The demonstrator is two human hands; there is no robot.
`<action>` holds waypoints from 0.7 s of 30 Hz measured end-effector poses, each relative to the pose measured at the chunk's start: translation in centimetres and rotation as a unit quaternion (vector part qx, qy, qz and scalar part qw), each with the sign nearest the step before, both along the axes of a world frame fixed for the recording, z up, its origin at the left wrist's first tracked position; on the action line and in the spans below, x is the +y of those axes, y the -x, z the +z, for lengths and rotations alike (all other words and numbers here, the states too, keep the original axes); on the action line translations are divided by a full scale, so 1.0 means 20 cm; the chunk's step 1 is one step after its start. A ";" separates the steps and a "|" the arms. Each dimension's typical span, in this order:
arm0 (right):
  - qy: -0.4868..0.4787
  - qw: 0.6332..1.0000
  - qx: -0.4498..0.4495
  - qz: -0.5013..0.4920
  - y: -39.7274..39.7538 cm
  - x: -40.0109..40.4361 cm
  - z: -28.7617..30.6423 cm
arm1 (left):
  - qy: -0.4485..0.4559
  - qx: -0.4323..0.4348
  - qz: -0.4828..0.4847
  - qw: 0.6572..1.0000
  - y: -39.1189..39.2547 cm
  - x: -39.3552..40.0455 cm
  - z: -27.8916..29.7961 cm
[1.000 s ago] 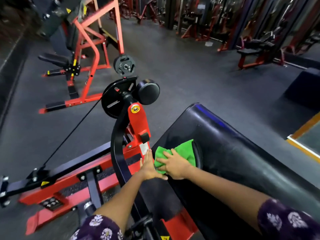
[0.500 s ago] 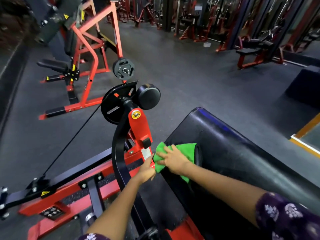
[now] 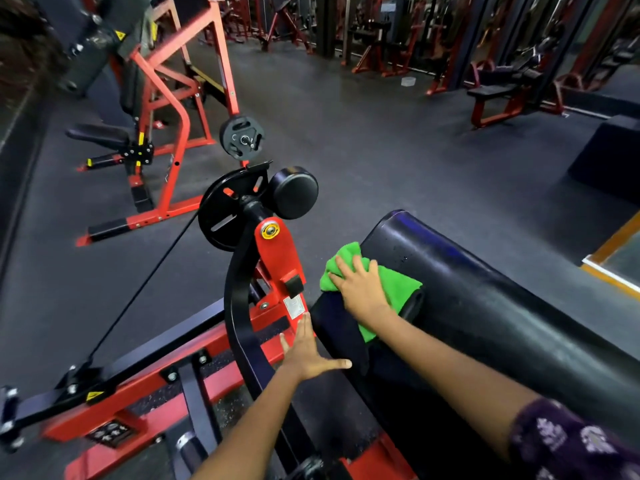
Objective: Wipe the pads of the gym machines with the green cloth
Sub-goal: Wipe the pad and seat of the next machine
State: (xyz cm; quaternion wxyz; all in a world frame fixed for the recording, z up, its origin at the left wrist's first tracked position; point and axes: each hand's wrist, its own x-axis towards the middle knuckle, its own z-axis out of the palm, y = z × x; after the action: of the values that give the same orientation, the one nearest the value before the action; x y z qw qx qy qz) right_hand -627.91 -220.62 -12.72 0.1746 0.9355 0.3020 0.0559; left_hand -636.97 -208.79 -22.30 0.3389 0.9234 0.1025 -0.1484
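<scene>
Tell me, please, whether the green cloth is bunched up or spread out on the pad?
Mostly spread out: the green cloth drapes over the black pad's end, pressed under the right hand.

dark rubber floor (image 3: 398, 161), red frame machine (image 3: 173, 109) on the left, weight plate (image 3: 242, 137) hanging off it, flat bench (image 3: 498, 93) way back

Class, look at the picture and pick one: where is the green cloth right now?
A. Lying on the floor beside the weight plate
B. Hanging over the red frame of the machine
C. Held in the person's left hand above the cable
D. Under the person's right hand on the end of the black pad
D: the right hand lies flat on the green cloth, pressing it against the end of the black pad, while the left hand holds nothing.
</scene>
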 end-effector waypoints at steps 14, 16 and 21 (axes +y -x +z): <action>-0.055 0.998 0.008 -0.027 -0.08 -0.11 0.15 | 0.046 -0.041 0.018 0.998 -0.22 -0.13 0.22; 0.011 0.998 0.027 0.062 -0.02 -0.14 0.10 | 0.041 -0.055 0.019 0.997 -0.28 -0.16 0.26; -0.112 0.987 -0.036 -0.109 -0.24 -0.29 0.32 | 0.041 -0.071 -0.010 0.997 -0.40 -0.22 0.35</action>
State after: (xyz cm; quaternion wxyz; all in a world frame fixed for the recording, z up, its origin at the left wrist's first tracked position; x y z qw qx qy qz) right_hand -623.20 -226.51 -6.39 0.0843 0.9739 0.1835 0.1033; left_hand -628.87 -213.10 -15.39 0.3809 0.9181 0.0627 -0.0899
